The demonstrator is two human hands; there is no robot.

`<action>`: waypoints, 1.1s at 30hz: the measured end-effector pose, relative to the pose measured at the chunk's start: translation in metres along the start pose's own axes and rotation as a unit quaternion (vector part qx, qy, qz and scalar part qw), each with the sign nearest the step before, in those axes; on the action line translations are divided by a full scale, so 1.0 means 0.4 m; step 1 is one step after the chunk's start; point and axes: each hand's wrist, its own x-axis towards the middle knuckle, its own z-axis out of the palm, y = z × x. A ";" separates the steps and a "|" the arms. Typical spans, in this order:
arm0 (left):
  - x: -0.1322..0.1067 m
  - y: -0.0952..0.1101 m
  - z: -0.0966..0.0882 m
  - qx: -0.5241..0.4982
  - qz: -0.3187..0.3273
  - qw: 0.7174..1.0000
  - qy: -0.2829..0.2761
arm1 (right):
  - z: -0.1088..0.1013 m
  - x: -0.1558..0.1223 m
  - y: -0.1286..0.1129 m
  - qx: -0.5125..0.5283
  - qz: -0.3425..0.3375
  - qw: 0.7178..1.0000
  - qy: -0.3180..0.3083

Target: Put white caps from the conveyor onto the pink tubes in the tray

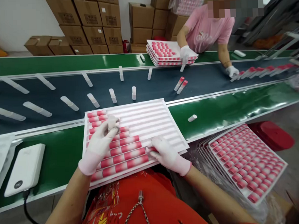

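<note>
- A flat white power bank with a black cable [25, 168] lies at the far left on the glossy green tabletop [62, 151], well apart from both hands.
- Pale translucent plastic tubes [69, 103] lie scattered on the dark conveyor belt [53, 92] beyond it.
- The left hand [100, 143], in a thin white glove, hovers over the tray's upper left rows. Its grip is closed, fingers curled round a small white cylindrical piece [113, 121]; whether that is a cap or a whole tube cannot be told.
- The white grooved plastic tray [149, 113] sits on the tabletop right in front of the person. Its right and far grooves are bare.
- Pink-and-white banded tubes [127, 148] fill the tray's near and left grooves, end to end.
- The right hand [167, 154], also gloved, lies loose and holding nothing, with its fingertips touching the right end of a near row.
- Judging by this, the step in hand is handling one piece at the tray while the other hand steadies a row. A next move calls for keeping the piece in line with a groove and not nudging the neighbouring tubes.
- One short white cap-like cylinder [192, 117] lies loose on the tabletop, beside the tray.
- A co-worker's gloved hand [185, 53] across the belt rests by another stack of trays.
- A stack of full white trays [244, 157] sits at the person's right.
</note>
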 end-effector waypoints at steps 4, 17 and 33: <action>0.013 -0.009 0.067 0.019 -0.024 0.993 -0.112 | -0.032 0.070 -0.011 0.246 0.120 0.951 0.140; 0.059 0.035 0.087 0.146 0.011 0.972 -0.184 | -0.110 0.235 -0.096 0.295 0.059 0.946 0.117; 0.087 0.043 0.017 0.127 -0.016 0.975 -0.183 | -0.016 0.365 -0.152 0.444 0.162 0.880 0.053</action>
